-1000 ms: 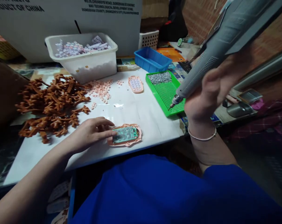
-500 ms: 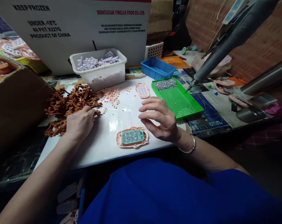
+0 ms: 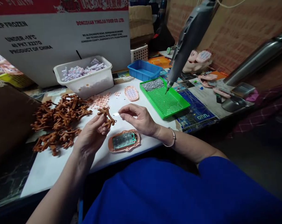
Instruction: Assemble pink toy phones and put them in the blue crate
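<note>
Pinching a brown branched plastic piece (image 3: pixel 106 116) above the open circuit-board shell (image 3: pixel 124 141), the left hand (image 3: pixel 92 135) risked dropping it, since the half-open, empty right hand (image 3: pixel 141 119) only hovered just beside.

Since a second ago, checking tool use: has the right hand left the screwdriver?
Yes. The right hand dropped from the hanging screwdriver toward the table.

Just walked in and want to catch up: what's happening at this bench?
A person in blue sits at a white table. Their left hand holds a brown plastic piece, near a pile of them. The right hand hovers open beside it. A pink casing with a circuit board lies below; an electric screwdriver hangs over a green screw tray.
</note>
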`<state>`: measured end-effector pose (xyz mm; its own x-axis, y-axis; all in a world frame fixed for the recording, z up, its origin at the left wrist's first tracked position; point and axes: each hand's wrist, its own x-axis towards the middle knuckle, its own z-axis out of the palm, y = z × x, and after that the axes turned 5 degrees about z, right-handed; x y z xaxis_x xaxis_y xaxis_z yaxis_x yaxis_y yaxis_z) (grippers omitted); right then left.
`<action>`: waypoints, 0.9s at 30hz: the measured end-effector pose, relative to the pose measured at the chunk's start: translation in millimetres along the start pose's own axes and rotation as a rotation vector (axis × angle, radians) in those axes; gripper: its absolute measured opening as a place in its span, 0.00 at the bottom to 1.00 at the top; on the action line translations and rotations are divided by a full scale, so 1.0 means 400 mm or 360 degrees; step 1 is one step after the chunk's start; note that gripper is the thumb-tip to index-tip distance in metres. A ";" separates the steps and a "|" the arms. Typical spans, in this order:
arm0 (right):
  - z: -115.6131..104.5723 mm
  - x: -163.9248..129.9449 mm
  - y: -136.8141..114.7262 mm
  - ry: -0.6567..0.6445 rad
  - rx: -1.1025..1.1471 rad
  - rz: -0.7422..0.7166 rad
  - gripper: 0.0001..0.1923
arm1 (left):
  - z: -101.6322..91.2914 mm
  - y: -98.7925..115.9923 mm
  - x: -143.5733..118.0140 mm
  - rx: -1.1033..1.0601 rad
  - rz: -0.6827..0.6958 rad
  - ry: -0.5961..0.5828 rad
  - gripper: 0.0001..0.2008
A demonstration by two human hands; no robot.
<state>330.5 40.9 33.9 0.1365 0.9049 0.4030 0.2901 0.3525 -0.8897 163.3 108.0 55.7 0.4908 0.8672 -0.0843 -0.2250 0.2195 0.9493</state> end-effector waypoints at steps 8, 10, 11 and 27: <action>-0.045 -0.039 0.004 0.0118 -0.0227 -0.0065 0.07 | 0.042 -0.055 -0.014 -0.0124 -0.0046 0.0129 0.16; -0.052 -0.048 0.004 0.0170 -0.0360 -0.0220 0.08 | 0.046 -0.062 -0.019 -0.0085 -0.0008 0.0133 0.16; -0.056 -0.052 0.003 0.0179 -0.0437 -0.0305 0.09 | 0.047 -0.063 -0.023 -0.0054 0.0013 0.0123 0.15; -0.111 -0.110 -0.042 -0.0176 -0.1278 -0.0216 0.07 | 0.045 -0.041 -0.036 0.1507 0.1004 -0.0512 0.12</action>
<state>361.7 -15.4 40.7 -0.0306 0.8997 0.4355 0.8925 0.2207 -0.3933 175.1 83.7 46.7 0.7362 0.5214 0.4315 0.1435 -0.7433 0.6534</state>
